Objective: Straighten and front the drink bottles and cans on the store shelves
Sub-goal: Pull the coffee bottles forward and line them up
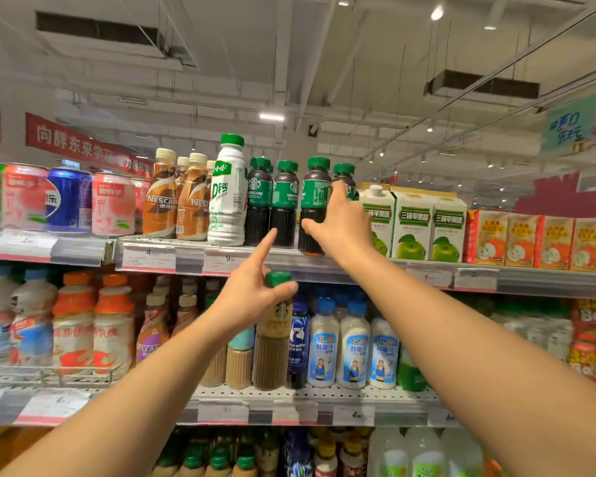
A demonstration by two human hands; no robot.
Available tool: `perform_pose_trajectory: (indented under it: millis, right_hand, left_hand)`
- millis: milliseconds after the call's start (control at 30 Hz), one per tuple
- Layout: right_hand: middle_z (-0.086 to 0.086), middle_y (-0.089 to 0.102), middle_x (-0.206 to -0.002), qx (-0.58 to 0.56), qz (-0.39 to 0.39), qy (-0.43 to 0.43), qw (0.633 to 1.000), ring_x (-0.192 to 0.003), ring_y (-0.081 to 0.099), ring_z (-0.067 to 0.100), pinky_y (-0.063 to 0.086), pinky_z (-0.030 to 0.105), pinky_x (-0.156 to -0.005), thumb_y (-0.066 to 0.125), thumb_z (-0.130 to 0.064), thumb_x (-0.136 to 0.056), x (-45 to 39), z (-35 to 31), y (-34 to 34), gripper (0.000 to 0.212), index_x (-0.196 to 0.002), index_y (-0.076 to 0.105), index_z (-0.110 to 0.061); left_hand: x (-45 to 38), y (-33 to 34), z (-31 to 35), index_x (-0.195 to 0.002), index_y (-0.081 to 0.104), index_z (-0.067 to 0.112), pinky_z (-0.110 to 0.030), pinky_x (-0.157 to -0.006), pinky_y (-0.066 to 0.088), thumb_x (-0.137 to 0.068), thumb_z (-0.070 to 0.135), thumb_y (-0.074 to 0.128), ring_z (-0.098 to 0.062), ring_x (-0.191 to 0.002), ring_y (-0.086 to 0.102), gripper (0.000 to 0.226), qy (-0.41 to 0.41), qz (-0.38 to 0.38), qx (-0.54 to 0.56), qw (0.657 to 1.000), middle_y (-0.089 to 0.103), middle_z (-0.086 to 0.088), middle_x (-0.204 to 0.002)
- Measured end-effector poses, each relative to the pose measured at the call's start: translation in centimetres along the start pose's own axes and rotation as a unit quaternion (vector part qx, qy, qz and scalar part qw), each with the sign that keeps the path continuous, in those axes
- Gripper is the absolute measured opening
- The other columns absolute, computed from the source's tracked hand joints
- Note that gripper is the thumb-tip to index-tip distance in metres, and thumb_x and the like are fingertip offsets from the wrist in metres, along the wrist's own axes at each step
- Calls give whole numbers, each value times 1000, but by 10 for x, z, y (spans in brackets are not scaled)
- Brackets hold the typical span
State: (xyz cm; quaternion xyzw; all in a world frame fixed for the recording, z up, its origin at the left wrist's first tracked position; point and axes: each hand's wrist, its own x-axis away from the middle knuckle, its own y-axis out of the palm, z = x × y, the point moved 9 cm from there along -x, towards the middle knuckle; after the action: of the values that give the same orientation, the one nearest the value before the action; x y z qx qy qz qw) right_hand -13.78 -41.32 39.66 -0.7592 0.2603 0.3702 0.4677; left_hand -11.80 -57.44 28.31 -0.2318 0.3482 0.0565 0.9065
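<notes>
Starbucks Americano bottle (313, 204) on the top shelf (358, 265), right hand (338, 223) gripping it, left hand (252, 297) clutching a coffee latte bottle (272, 342), forefinger pointing up.

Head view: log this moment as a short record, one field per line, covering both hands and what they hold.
view: head camera, facing drink shelves
right hand: grips a dark Americano bottle on the top shelf, label turned sideways
left hand: holds a green-capped coffee bottle by its neck in front of the middle shelf, index finger pointing up
neighbours: two more Americano bottles and a white bottle to the left, apple cartons to the right
task state: fronting not yet done
</notes>
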Motion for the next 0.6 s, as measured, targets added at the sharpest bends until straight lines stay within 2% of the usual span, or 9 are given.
perform_pose_trajectory:
  millis: [67, 133, 200, 267, 400, 533, 600]
  right_hand:
    - [14, 69, -104, 9, -2, 5, 1000, -96, 67, 37, 51, 38, -71, 76, -46, -86, 13, 4, 5, 70, -135, 39, -14]
    - [13, 70, -103, 50, 3, -4, 999, -95, 69, 38, 48, 37, -69, 72, -49, -89, 24, 6, 9, 65, -133, 39, -13]
    - [13, 72, -104, 89, 16, -17, 996, -97, 69, 38, 48, 38, -69, 68, -53, -91, 30, 4, 9, 64, -133, 39, -13]
    - [13, 72, -106, 116, 14, -24, 993, -99, 69, 38, 49, 39, -72, 65, -52, -93, 29, -1, 11, 66, -136, 38, -11]
    - [14, 71, -113, 155, -15, -32, 987, -105, 68, 38, 52, 40, -78, 67, -49, -94, 16, -11, 18, 62, -134, 45, -7]
    - [13, 70, -113, 162, -24, -33, 986, -105, 67, 37, 53, 40, -78, 68, -47, -93, 11, -13, 18, 59, -130, 50, -6]
    - [13, 71, -111, 160, -19, -34, 986, -103, 68, 36, 53, 39, -77, 68, -47, -93, 11, -12, 18, 57, -127, 51, -6]
  left_hand:
    - [-11, -2, 0, -157, 15, 48, -25, -68, 48, -88, 32, 77, -9, -73, 54, 95, -23, -2, -29, 999, 52, 4, -84]
    - [-15, -2, -9, -159, 18, 42, -36, -90, 53, -87, 37, 78, -17, -102, 60, 94, -53, -9, -71, 996, 59, 4, -111]
    - [-14, 2, -16, -160, 21, 36, -44, -100, 51, -85, 42, 77, -24, -115, 60, 94, -63, -13, -139, 988, 61, -4, -132]
    - [-12, 5, -16, -160, 19, 33, -43, -99, 50, -85, 45, 76, -25, -116, 59, 96, -51, -3, -193, 980, 61, -6, -135]
    - [-13, 5, -11, -161, 16, 29, -40, -101, 47, -87, 45, 74, -23, -124, 54, 96, -28, 14, -227, 973, 58, -4, -139]
    - [-12, 8, -12, -161, 10, 29, -40, -94, 50, -88, 45, 72, -21, -113, 56, 98, -24, 13, -254, 967, 61, 0, -124]
    - [-12, 9, -14, -161, 5, 30, -41, -95, 50, -88, 46, 71, -20, -113, 55, 99, -23, 14, -283, 959, 58, 2, -122]
